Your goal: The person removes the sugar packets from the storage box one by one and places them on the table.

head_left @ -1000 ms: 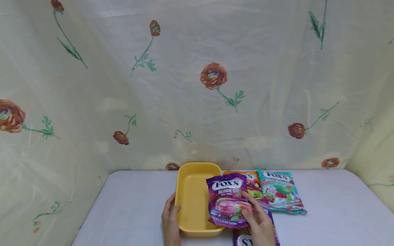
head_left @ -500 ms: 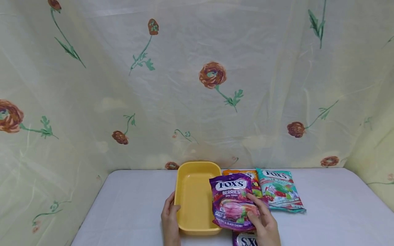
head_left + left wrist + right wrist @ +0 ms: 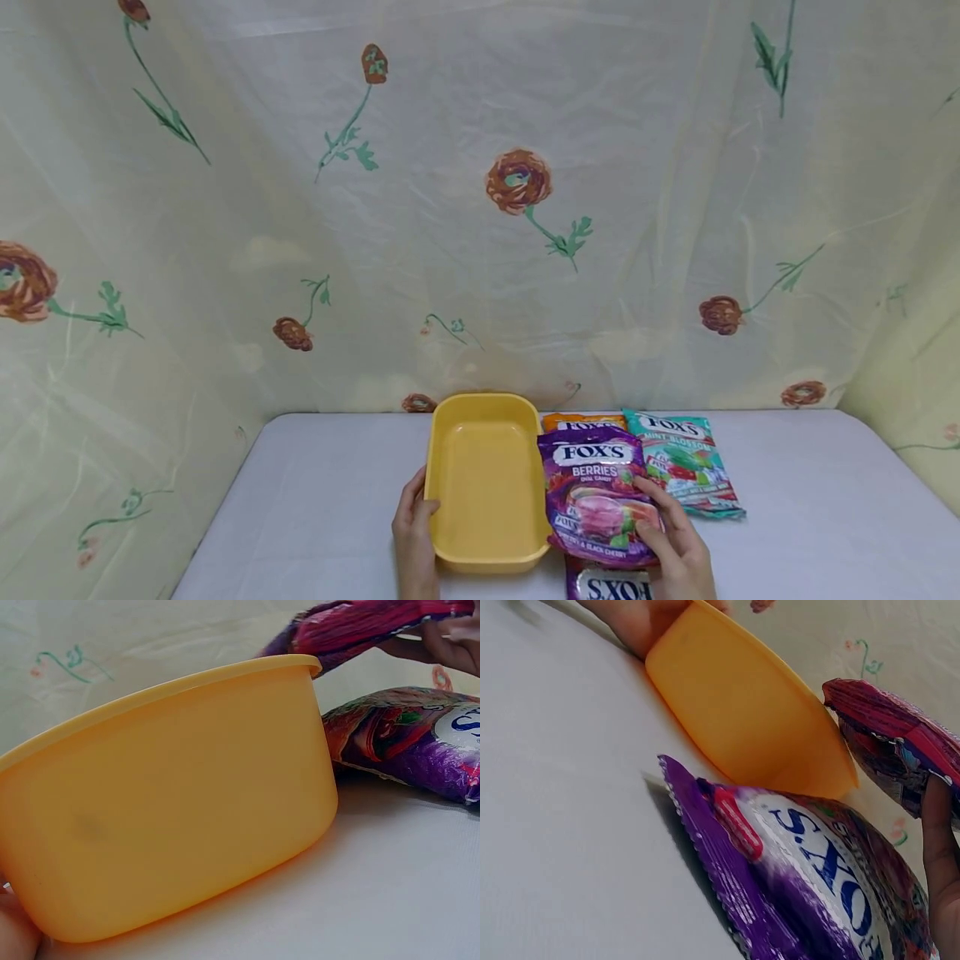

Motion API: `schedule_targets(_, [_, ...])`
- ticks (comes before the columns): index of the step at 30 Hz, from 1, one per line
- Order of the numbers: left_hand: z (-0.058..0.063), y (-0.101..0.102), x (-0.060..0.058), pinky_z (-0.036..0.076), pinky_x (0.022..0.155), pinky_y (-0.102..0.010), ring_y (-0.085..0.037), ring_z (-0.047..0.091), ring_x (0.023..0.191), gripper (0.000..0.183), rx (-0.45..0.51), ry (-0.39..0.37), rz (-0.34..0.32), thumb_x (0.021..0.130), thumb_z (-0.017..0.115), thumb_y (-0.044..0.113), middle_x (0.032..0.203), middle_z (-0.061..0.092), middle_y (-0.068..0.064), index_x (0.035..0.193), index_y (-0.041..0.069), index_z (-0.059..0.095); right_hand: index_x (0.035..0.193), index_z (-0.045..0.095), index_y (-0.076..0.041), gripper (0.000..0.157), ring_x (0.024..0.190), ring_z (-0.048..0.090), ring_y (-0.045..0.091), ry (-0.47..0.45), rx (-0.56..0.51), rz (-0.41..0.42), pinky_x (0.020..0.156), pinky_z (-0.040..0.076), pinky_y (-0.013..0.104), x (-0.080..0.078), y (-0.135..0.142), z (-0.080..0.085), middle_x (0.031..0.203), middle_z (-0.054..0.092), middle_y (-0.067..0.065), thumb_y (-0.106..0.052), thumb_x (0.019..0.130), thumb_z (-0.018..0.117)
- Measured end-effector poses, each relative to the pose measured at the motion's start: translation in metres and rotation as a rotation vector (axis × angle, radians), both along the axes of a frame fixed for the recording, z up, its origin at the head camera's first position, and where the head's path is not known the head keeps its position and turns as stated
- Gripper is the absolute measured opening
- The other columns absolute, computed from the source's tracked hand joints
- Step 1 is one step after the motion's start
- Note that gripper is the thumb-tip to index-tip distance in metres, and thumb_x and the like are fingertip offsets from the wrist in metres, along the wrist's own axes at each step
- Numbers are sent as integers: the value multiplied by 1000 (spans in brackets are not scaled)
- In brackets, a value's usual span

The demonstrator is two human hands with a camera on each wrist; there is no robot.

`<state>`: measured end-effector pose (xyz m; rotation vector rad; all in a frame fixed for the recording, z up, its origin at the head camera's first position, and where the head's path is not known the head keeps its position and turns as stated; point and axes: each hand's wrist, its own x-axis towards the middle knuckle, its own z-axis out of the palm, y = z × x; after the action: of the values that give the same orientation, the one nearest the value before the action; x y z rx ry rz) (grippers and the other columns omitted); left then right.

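Note:
My left hand point(image 3: 414, 533) grips the left side of a yellow plastic tub point(image 3: 487, 492), thumb over the rim and fingers outside. Nothing lies in the tub. In my right hand point(image 3: 678, 546) is a purple Fox's Berries candy bag point(image 3: 592, 500), pinched at its right side, just right of the tub. The right wrist view shows this candy bag point(image 3: 892, 735) raised above a second purple candy bag point(image 3: 795, 885), which lies on the table with its lettering upside down to the head camera. The held bag covers most of that second one.
An orange Fox's candy bag point(image 3: 585, 421) lies at the back, partly covered. Right of it is a green Fox's Mint Blossom bag point(image 3: 682, 462). The white-covered table point(image 3: 322, 500) meets a flower-patterned curtain point(image 3: 630, 250) at its back edge.
My right hand has moved right with the Berries candy bag, from over the tub's right part to beside it. My left hand and the tub have stayed in place.

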<state>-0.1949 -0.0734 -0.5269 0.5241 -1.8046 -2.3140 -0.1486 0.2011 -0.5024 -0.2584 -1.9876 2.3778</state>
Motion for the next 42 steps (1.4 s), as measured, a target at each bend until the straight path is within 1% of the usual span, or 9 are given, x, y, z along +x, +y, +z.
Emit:
schedule_targets(5, [0,0,0,44,98,-22,-22,44,132,51,-2,-6,-1,85,44,7,144,47,-8,135,13,51,146,30,-15,54,105,52,-7,-30,-19,-15,82,55,19,1,10,-2,131,42,-21,-24,97,50])
schedule_targets(11, [-1,0,0,45,92,-17,-22,45,131,50,1,-5,5,84,45,6,143,48,-9,134,12,52,147,29,-24,59,101,52,-6,-168,8,-27,83,54,20,3,22,-3,139,34,-13,-33,94,54])
schedule_targets(14, [-1,0,0,45,96,-21,-21,45,131,50,1,-16,4,84,45,7,143,48,-8,134,13,51,147,27,-28,61,99,54,-4,-220,9,-29,84,55,23,4,31,-6,142,30,-9,-35,94,54])
schedule_targets(18, [1,0,0,43,104,-31,-22,44,133,51,3,-24,-3,85,45,8,145,46,-8,135,14,50,147,26,-32,59,97,55,-3,-258,1,-35,84,56,28,8,46,-12,134,35,-12,-31,94,53])
schedule_targets(22, [3,-1,-1,42,106,-36,-22,44,133,51,-3,-31,0,85,45,8,145,46,-7,136,15,50,146,27,-32,57,95,57,-2,-250,-15,-47,82,57,30,12,57,-17,119,44,-23,-26,95,51])
schedule_targets(28, [3,-2,1,46,98,-26,-21,46,131,51,-6,-40,15,85,44,8,144,47,-7,135,15,51,141,33,-36,49,89,61,4,-279,32,-36,76,60,38,17,68,-20,100,50,-35,-26,96,49])
schedule_targets(32, [3,-2,1,47,96,-24,-21,46,130,51,-6,-38,19,85,44,8,144,47,-7,135,15,51,138,39,-35,48,89,63,5,-234,35,-21,74,60,37,22,78,-24,99,55,-34,-36,92,56])
schedule_targets(37, [3,-1,1,47,98,-26,-20,46,131,50,6,-29,8,86,44,8,144,47,-6,135,15,50,138,41,-34,61,90,63,4,-204,41,12,75,59,35,27,95,-31,100,58,-31,-51,83,62])
schedule_targets(42, [3,1,1,46,101,-29,-21,45,132,51,14,-25,-6,86,44,7,145,46,-7,136,14,50,139,40,-32,60,93,62,1,-133,62,72,75,58,30,31,111,-41,105,57,-33,-48,85,61])
